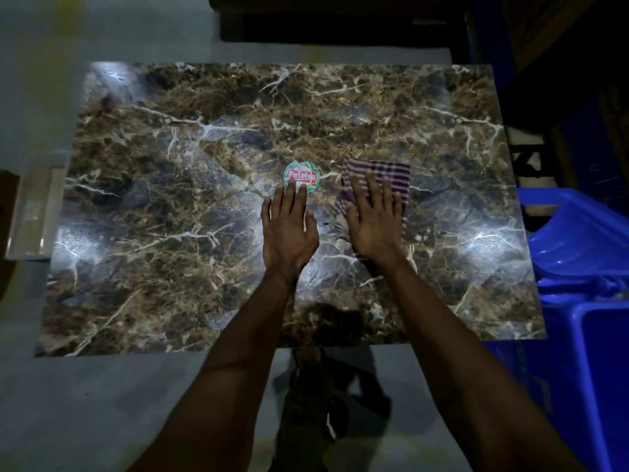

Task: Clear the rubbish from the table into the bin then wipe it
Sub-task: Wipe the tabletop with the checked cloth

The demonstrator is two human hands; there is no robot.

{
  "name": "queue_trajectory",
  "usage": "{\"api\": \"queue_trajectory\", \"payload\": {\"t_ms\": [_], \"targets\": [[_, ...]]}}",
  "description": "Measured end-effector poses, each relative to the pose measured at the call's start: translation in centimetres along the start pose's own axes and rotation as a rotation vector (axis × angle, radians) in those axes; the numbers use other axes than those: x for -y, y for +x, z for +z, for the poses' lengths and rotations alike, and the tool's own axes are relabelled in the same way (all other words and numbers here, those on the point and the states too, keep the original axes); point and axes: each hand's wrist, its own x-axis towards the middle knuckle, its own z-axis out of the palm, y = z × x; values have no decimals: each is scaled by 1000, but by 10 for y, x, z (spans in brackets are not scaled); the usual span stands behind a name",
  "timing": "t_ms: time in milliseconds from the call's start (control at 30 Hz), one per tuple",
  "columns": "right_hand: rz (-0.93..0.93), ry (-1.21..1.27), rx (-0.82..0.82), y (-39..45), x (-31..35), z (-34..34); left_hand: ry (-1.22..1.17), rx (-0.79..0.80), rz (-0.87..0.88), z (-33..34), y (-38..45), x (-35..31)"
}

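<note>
A brown marble-patterned table point(170, 185) fills the view. A purple-and-white striped cloth point(391, 177) lies right of centre, and my right hand point(374, 223) presses flat on it with straight fingers. My left hand point(289, 229) rests flat on the tabletop beside it, its fingertips touching the lower edge of a round sticker point(302, 175) with red lettering. No loose rubbish shows on the table.
A blue plastic bin or crate point(585, 267) stands against the table's right edge. A pale box-like object point(34, 212) sits on the floor at the left. Grey floor lies in front of the table, and dark furniture stands behind it.
</note>
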Motion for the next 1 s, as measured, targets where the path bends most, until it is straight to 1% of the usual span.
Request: {"api": "queue_trajectory", "payload": {"t_ms": [67, 167, 233, 267, 333, 400, 467, 500, 567, 633, 667, 733, 800, 900, 967, 1000], "targets": [[-41, 2, 18, 0, 6, 3, -5, 3, -3, -1, 1, -1], [-223, -23, 47, -12, -7, 2, -4, 3, -4, -3, 1, -2], [-300, -46, 74, -19, -21, -1, 3, 10, -4, -3, 1, -3], [-290, -45, 77, -19, -27, -4, 6, 16, -6, -4, 1, -3], [-182, -15, 48, -12, -30, -7, 2, 20, -9, -4, 1, -4], [-53, 0, 0, -2, -20, -5, -3, 17, -4, -5, 0, -4], [2, -10, -13, 2, -4, -2, -7, 18, -3, -5, 0, -4], [-21, -6, 4, 1, 2, 0, -11, 18, -8, -5, 0, -4], [-159, -11, 44, -12, 3, 1, -8, 19, -10, -6, 1, -4], [-282, -37, 79, -31, -10, -1, -7, 24, -5, -5, 1, -4], [-296, -52, 87, -40, -18, -3, -10, 24, -6, -4, 0, -3], [-229, -58, 80, -50, -36, -10, -19, 23, -9, -4, 0, -3], [-100, -31, 55, -43, -45, -16, -23, 20, -14, -3, 0, -3], [43, -15, 23, -17, -32, -17, -16, 13, -4, -3, 0, -3], [67, -17, 28, -6, -13, -12, -18, 5, -6, -4, 0, -3], [40, -17, 36, -6, -5, -9, -18, 1, -7, -4, 0, -3]]}}
